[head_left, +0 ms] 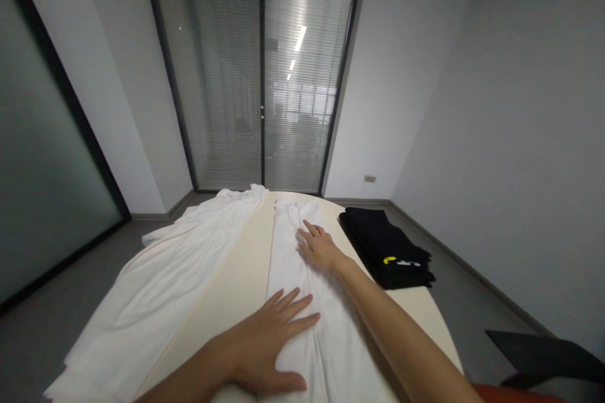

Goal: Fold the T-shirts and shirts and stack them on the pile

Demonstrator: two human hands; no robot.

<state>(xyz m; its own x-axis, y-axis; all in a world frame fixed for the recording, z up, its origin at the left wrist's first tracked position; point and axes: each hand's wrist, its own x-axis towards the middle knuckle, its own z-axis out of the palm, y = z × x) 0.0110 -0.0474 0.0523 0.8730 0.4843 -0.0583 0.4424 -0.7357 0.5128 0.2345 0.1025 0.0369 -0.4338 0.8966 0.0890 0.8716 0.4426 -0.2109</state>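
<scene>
A long white garment [288, 258], folded into a narrow strip, lies lengthwise down the middle of the table; its exact kind cannot be told. My left hand [269, 340] rests palm down over its near part, fingers and thumb spread wide. Farther along, my right hand [319, 247] lies on the cloth close to the far end, with its fingers apart. Creases run along the fabric between and below the hands. Neither hand grips anything. Part of the garment's right side is hidden under my right forearm.
White cloth [174, 283] lies loosely spread along the left side, draping over the edge. A stack of folded black garments [385, 245] with a yellow and white print sits at the right. The cream table [236, 271] has a rounded edge. A dark chair part [543, 352] stands lower right.
</scene>
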